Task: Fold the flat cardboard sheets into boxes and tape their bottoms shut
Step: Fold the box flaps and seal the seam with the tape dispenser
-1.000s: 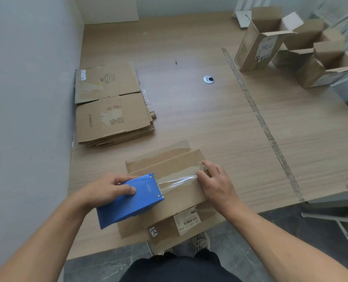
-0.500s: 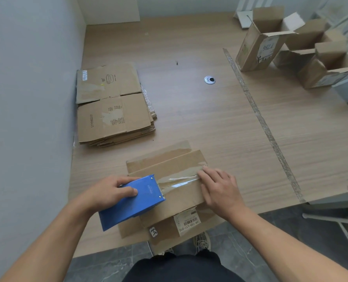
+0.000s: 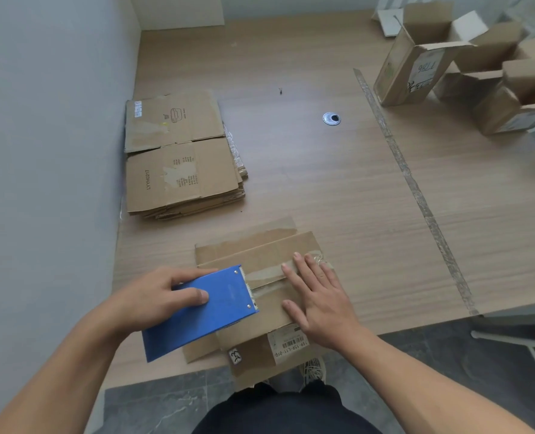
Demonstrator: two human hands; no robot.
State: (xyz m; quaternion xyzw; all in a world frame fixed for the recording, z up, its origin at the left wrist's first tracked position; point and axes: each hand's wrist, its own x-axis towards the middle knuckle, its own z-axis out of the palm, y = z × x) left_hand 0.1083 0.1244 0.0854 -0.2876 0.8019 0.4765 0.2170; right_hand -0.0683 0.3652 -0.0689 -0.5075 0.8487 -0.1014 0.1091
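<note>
A folded cardboard box [image 3: 260, 256] lies bottom-up at the table's near edge, its flaps closed. My left hand [image 3: 163, 292] grips a blue tape dispenser [image 3: 206, 311] whose toothed end rests on the flap seam. A strip of clear tape [image 3: 269, 277] runs from the dispenser along the seam to the box's right end. My right hand [image 3: 318, 299] lies flat with straight fingers, pressing the tape onto the box. A white barcode label [image 3: 288, 343] shows on the box's near side.
A stack of flat cardboard sheets [image 3: 178, 158] lies against the left wall. Several assembled open boxes [image 3: 416, 57] stand at the far right. A round metal grommet [image 3: 332, 118] sits mid-table. A tape line [image 3: 410, 180] runs down the table's right part.
My right hand slid left along the tape and flattened on the box. The free tape that stood off the flaps now lies pressed on the seam. The dispenser stayed nearly in place.
</note>
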